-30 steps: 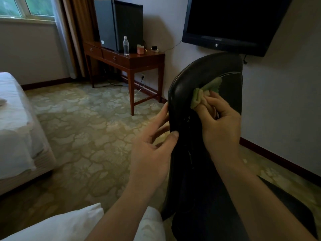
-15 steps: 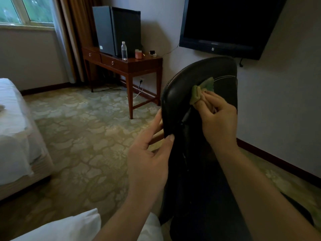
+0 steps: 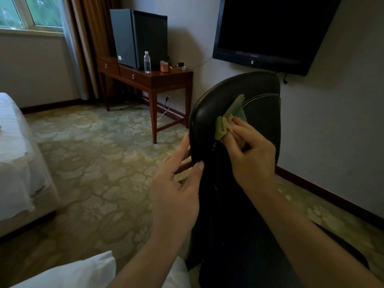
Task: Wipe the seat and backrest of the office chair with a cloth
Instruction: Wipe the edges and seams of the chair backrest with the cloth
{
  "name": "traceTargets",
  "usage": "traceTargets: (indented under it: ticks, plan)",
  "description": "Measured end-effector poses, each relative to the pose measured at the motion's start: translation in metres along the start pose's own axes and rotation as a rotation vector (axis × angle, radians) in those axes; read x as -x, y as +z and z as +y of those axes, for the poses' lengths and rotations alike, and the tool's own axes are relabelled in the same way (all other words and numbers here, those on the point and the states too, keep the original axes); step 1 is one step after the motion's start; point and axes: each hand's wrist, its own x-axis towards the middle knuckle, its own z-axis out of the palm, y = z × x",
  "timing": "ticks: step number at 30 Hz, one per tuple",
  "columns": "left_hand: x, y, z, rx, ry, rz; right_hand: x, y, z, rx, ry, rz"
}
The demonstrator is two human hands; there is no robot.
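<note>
The black leather office chair's backrest (image 3: 261, 113) stands right in front of me, its curved top edge toward the wall. My right hand (image 3: 252, 156) grips a bunched green cloth (image 3: 227, 119) and presses it against the upper left part of the backrest. My left hand (image 3: 176, 188) holds the backrest's left edge, thumb on the front face and fingers wrapped behind it. The seat lies low in shadow under my right forearm and is mostly hidden.
A wooden desk (image 3: 166, 80) with a dark cabinet (image 3: 139, 38), a water bottle (image 3: 147, 62) and small items stands at the far wall. A TV (image 3: 270, 30) hangs above the chair. A bed (image 3: 16, 159) sits left, a white pillow (image 3: 68, 273) near me. Patterned carpet covers the floor.
My right hand has slid the cloth a little down and left along the backrest's upper edge. My left hand keeps its hold on the backrest's side.
</note>
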Motion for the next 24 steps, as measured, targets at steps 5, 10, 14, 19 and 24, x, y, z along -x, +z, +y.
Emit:
traceTargets:
  ticks: [5, 10, 14, 19, 24]
  plan:
    - [0.0, 0.0, -0.002, -0.01, -0.003, -0.005, -0.018, -0.008, 0.002, -0.041, 0.064, -0.016]
    - [-0.002, -0.003, -0.003, 0.008, -0.002, -0.026, -0.021, -0.017, 0.005, -0.046, 0.016, -0.091]
    - [-0.004, -0.004, -0.004, 0.024, 0.003, -0.049, -0.027, -0.028, 0.018, 0.012, -0.015, -0.176]
    - [-0.003, -0.003, -0.003, 0.018, 0.018, -0.034, -0.038, -0.037, 0.037, 0.412, -0.252, -0.096]
    - [-0.002, -0.001, -0.003, 0.027, 0.002, -0.016, -0.036, -0.028, 0.031, 0.354, -0.146, -0.043]
